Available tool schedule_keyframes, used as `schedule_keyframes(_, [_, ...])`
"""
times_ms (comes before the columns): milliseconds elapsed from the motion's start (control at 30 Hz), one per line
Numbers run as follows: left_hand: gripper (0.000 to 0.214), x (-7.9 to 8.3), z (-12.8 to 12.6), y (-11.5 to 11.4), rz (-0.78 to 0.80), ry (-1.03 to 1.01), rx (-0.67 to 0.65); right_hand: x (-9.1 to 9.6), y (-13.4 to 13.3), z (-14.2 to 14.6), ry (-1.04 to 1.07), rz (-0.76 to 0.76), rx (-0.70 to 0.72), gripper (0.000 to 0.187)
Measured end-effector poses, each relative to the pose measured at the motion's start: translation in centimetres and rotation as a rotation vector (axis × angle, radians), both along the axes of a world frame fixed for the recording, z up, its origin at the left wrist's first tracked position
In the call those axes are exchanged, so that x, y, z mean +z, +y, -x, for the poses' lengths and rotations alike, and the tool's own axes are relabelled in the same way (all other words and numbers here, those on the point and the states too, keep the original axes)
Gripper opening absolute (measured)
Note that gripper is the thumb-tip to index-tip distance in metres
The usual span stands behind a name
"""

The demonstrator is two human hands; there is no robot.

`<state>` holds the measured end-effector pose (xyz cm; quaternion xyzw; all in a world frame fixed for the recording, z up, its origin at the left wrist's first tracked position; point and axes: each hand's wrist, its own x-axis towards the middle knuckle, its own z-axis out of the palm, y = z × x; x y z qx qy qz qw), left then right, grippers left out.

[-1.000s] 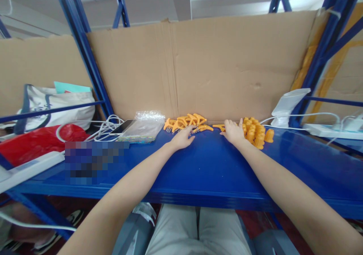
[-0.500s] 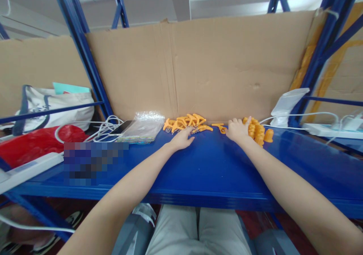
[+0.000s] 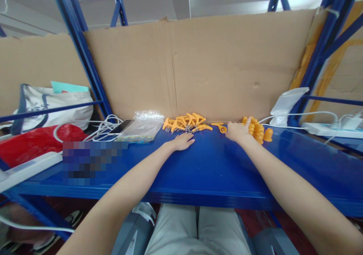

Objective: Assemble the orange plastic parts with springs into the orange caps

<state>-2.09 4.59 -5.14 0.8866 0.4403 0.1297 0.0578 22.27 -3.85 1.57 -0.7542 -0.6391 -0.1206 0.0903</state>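
My left hand lies flat on the blue shelf with its fingers spread and nothing in them. Just beyond its fingertips is a heap of orange plastic T-shaped and curved pieces with small metal chains. My right hand rests farther right, palm down, its little finger apart and against a cluster of ridged orange cup-like pieces. Its other fingers look bent and partly hidden, and I see nothing held. Left of that hand is an orange piece with a round end. One loose orange cup stands at the cluster's right.
Clear plastic bags and a phone lie at the left, beside white cables. A red bag, white power strip and canvas bag are farther left. Cardboard walls the back.
My left hand has drawn back slightly from the chained orange pieces onto the shelf, uncovering their chains. My right hand's fingers have lowered a little in almost the same place.
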Motion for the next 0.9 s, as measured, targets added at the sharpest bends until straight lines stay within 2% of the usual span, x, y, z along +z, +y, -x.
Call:
schedule_keyframes(133, [0.046, 0.6, -0.1, -0.9, -0.014, 0.033, 0.009, -0.1, 0.0, 0.3, -0.021, -0.014, 0.021, 0.031])
schedule_keyframes(300, [0.043, 1.8, -0.5, -1.7, -0.266, 0.053, -0.059, -0.6, 0.3, 0.6, 0.003, -0.067, 0.105, 0.029])
schedule_keyframes(400, [0.046, 2.8, -1.2, -1.3, -0.346, 0.071, -0.102, -0.8, 0.3, 1.0, 0.026, -0.070, 0.165, 0.028])
schedule_keyframes(533, [0.048, 3.9, -2.6, 0.4, -0.339, 0.110, -0.128, -1.0, 0.2, 1.5, 0.073, 0.000, 0.266, 0.032])
schedule_keyframes(700, [0.040, 4.3, -3.8, 2.3, -0.283, 0.152, -0.040, -1.6, 0.7, 1.8, 0.181, 0.053, 0.382, 0.030])
schedule_keyframes(900, [0.020, 4.7, -4.8, 2.0, -0.314, 0.027, 0.056, -1.9, 0.9, 2.1, 0.229, 0.064, 0.450, 0.032])
